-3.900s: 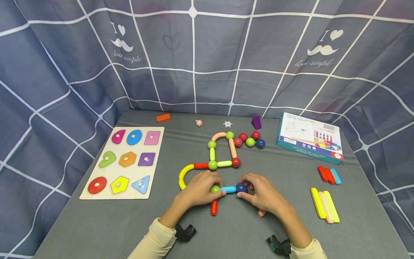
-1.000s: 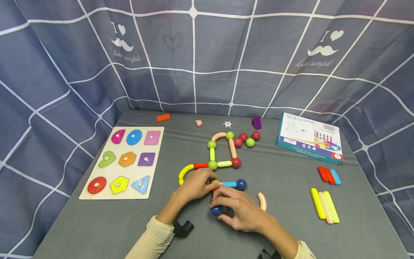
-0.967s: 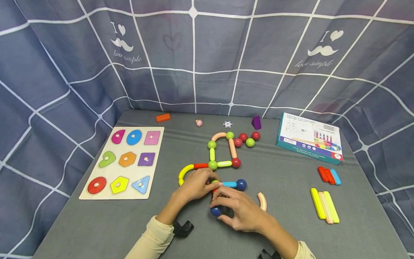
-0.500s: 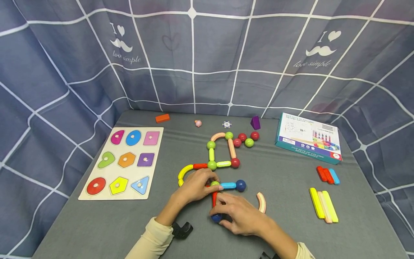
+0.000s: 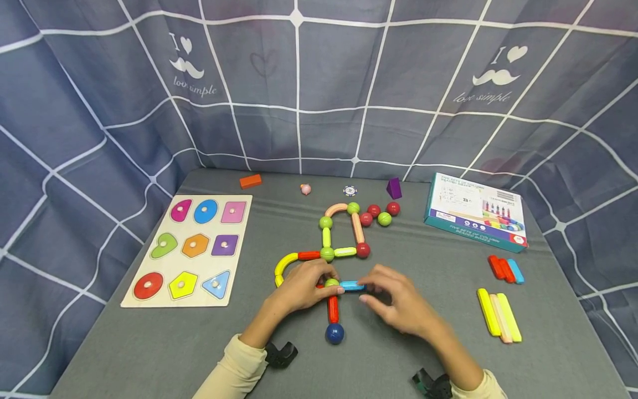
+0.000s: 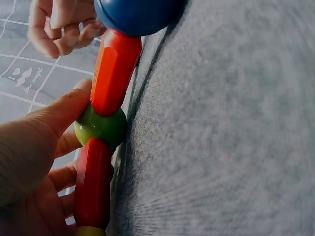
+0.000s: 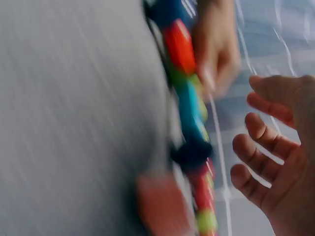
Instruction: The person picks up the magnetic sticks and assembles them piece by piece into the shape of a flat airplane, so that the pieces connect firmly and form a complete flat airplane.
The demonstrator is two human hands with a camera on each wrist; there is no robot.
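Note:
My left hand [image 5: 303,285] pinches a green ball [image 6: 101,127], with the thumb on its near side. From that ball a red rod [image 5: 333,309] runs toward me to a dark blue ball [image 5: 334,333], and a light blue rod [image 5: 352,286] runs right. A second dark blue ball [image 7: 192,153] sits at the light blue rod's end, hidden in the head view by my right hand [image 5: 401,302]. The right fingers are spread loosely and hold nothing, close to that ball. A curved yellow piece [image 5: 284,269] links up to the frame of rods and balls behind.
Loose red and green balls [image 5: 384,219] lie behind. At right are a printed box [image 5: 476,213], short sticks [image 5: 507,270] and long sticks [image 5: 500,316]. A shape puzzle board [image 5: 186,252] lies left. A blurred curved peach piece [image 7: 162,204] is near my right hand.
A dark blue ball came from the loose group onto the red rod's near end. My right hand let go of it and moved up and right to the light blue rod; my left stayed put.

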